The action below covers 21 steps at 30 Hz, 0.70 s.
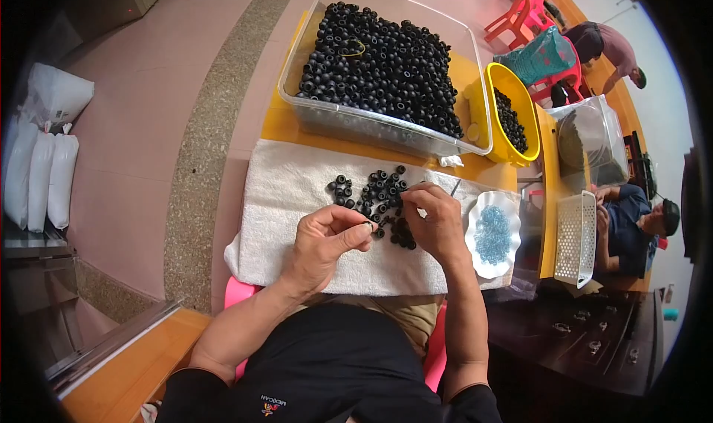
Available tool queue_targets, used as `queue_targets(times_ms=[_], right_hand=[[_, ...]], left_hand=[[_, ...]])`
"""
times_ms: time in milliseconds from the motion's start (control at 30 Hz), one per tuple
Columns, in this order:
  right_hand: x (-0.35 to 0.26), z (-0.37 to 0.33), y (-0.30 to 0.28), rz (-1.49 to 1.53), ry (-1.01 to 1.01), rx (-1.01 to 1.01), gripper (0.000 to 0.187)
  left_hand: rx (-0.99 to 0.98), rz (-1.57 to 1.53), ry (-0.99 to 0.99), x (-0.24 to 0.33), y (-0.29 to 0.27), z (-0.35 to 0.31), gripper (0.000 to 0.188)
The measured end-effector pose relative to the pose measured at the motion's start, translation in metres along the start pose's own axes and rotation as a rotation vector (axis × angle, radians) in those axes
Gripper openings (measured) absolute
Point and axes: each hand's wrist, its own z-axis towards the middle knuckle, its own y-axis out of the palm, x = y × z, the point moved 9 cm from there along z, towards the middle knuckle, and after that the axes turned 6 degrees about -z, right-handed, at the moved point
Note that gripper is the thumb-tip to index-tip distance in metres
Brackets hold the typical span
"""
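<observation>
My left hand [324,243] is closed in a pinch, with a small black round part [368,225] between thumb and forefinger. To the right, my right hand [434,221] is closed with its fingertips pressed together. Whatever it may hold is too small or hidden to name. A thin dark pointed piece [455,188] shows just behind that hand; I cannot tell whether they touch. A loose pile of black hollow parts [382,191] lies on the white towel [278,200] between and beyond my hands. Right of my right hand sits a scalloped white dish [513,257] of small clear bluish pieces [492,233].
Beyond the towel stands a large clear bin [386,129] full of black parts, with a yellow tub [529,154] beside it. A white perforated basket [575,241] is at the right near a seated person [631,222]. Another person [613,48] bends over farther back. White sacks [41,170] stand left.
</observation>
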Motion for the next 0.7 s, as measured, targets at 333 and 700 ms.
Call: queue_targets(times_ms=[333,700], right_hand=[[0.0,0.003,0.009,-0.182,0.054,-0.164,0.023],[-0.037,-0.011,0.013,-0.137,-0.158,-0.227,0.019]], left_hand=[[-0.005,-0.004,-0.005,-0.001,0.001,0.0,0.015],[0.01,0.002,0.0,0.0,0.001,0.0,0.013]])
